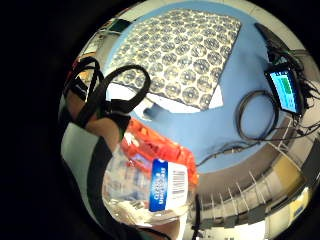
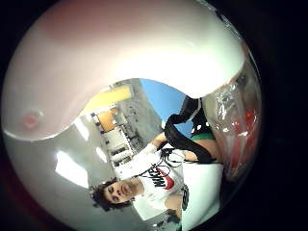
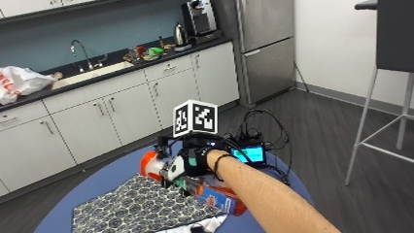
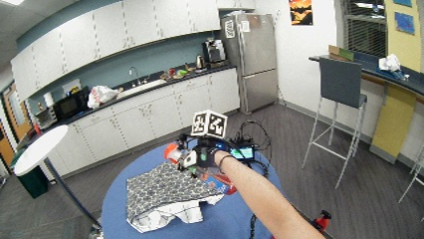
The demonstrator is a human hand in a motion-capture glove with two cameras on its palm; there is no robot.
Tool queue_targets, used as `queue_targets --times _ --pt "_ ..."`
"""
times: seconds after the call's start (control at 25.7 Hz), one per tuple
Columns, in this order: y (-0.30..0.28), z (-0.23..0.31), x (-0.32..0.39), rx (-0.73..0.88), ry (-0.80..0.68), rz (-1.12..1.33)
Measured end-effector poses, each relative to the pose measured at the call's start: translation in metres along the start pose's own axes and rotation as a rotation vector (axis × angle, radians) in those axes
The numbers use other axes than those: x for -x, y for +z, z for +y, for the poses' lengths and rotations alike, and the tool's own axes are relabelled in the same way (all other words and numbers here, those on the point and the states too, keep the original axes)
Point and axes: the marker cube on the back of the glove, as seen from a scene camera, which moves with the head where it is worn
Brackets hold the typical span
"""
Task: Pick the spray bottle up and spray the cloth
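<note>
I'm looking into a kitchen: white cabinets [image 4: 132, 35] are running above a dark counter [image 3: 110, 65] with a sink [image 3: 91, 73], and a steel fridge [image 4: 255, 59] is standing at the counter's end. Grey wood floor [image 4: 311, 129] is stretching toward a tall stool [image 4: 338, 99]. A blue round table [image 4: 228, 224] is sitting nearest me.

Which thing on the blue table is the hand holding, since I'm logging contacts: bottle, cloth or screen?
The spray bottle: the gloved right hand grips it, while the patterned cloth and lit screen lie untouched.
</note>
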Motion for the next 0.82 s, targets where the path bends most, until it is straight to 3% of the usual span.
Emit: queue_targets --times 0.19,0.82 --pt "0.024 -0.013 -0.018 0.113 0.089 0.087" --pt "0.048 -0.031 -0.006 0.212 0.108 0.225"
